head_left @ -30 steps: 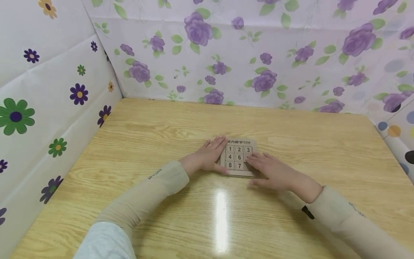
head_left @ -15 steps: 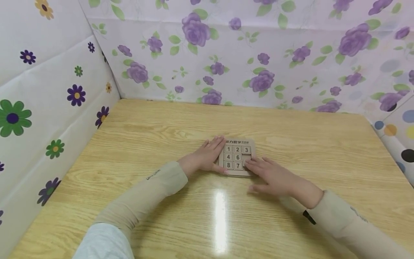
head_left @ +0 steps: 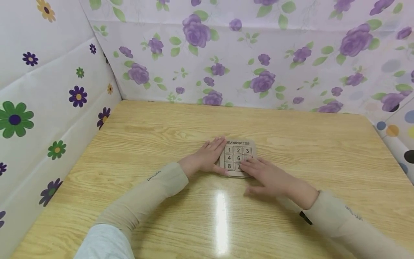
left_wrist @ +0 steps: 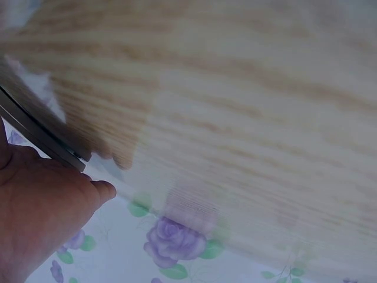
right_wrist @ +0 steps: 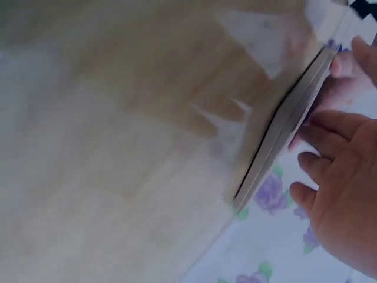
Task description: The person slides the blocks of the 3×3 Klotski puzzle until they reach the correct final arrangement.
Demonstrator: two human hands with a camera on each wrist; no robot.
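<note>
A square wooden number slide puzzle (head_left: 229, 158) lies flat on the table, with a line of printed characters along its top. Tiles 1, 2, 3, 4, 6 and 8 are readable; the 7 is partly covered. A tile shows in the right-hand middle cell, its number unclear. My left hand (head_left: 207, 158) rests along the puzzle's left edge, fingers extended at the upper corner and thumb at the lower one. The fingertips of my right hand (head_left: 273, 176) touch the lower right of the puzzle and hide the bottom-right cell. Its thumb is spread away, off the puzzle.
The wood-grain table (head_left: 161, 133) has a glossy surface with a bright reflection in front of the puzzle. A purple-flowered cloth (head_left: 226, 50) stands behind it. At the left is a white sheet with coloured daisies (head_left: 58, 93), at the right a dotted one.
My right fingertips have moved left over the lower part of the puzzle. The right-hand middle cell, a vacant slot half a second ago, now shows a tile. The left hand stays put.
</note>
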